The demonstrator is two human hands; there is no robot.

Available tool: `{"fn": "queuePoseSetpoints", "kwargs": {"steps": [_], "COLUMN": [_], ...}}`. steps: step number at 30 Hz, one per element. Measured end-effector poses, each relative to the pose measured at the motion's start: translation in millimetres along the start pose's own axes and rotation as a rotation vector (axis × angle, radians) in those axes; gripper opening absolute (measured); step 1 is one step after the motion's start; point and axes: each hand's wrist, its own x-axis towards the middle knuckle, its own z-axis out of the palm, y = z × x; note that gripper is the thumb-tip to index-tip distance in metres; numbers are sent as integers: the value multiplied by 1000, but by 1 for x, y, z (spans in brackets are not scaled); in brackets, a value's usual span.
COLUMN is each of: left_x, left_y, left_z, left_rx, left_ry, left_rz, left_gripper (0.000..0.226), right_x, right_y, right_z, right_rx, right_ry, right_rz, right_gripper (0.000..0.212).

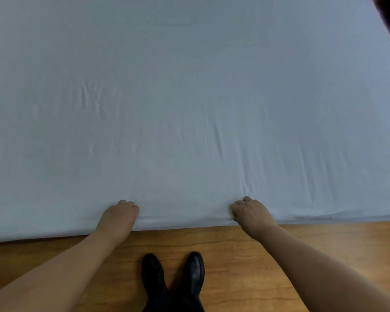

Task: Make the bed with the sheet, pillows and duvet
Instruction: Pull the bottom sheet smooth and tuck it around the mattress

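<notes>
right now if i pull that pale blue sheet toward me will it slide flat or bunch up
The pale blue fabric sheet probably bunches: it looks thin and floppy, with wrinkles fanning from the right hand. It likely weighs little, since both hands, the left hand too, gather its edge with curled fingers.

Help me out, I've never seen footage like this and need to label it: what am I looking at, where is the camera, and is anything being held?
There is no machine here. The one picture comes from a camera worn on a person's head, looking down. The pale sheet covers the bed. The left hand and right hand each grip the sheet's near edge with curled fingers. Some wrinkles remain in the sheet. Below are the wooden floor and the person's black shoes. No pillows or duvet show.
</notes>
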Motion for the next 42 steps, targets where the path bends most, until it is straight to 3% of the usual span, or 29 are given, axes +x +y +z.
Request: {"fn": "queuePoseSetpoints", "kwargs": {"steps": [6, 12, 18, 21, 24, 29, 34, 38, 42], "left_x": [-3, -8, -19, -17, -15, -11, -17, -28, -27], "left_y": [-11, -19, -13, -14, -9, -7, -12, -13, -10], "left_z": [10, 13, 17, 19, 14, 12, 5, 8, 8], "left_rx": [-116, -73, -18, 26, 79, 166, 123, 69, 58], "left_ry": [58, 78, 38, -5, 8, -38, -82, -89, -115], "left_rz": [62, 111, 52, -13, 0, 76, 147, 182, 194], "left_gripper": [26, 58, 34, 47, 19, 41, 43, 38, 39], "right_x": [-3, -8, -11, -13, -15, -21, -22, -30, -26], "right_y": [0, -2, -2, -2, -3, -6, -13, -21, -31], "right_z": [-1, -8, -9, -7, -2, 3, 3, 8, 3], "right_rx": [15, 15, 39, 52, 66, 74, 19, -23, -13], "right_ry": [18, 25, 37, 55, 69, 89, 123, 148, 46], "right_rz": [-4, -15, -25, -26, -20, -6, -23, -18, -4], "right_gripper": [17, 16, 16, 9, 10, 24, 26, 42, 30]}}
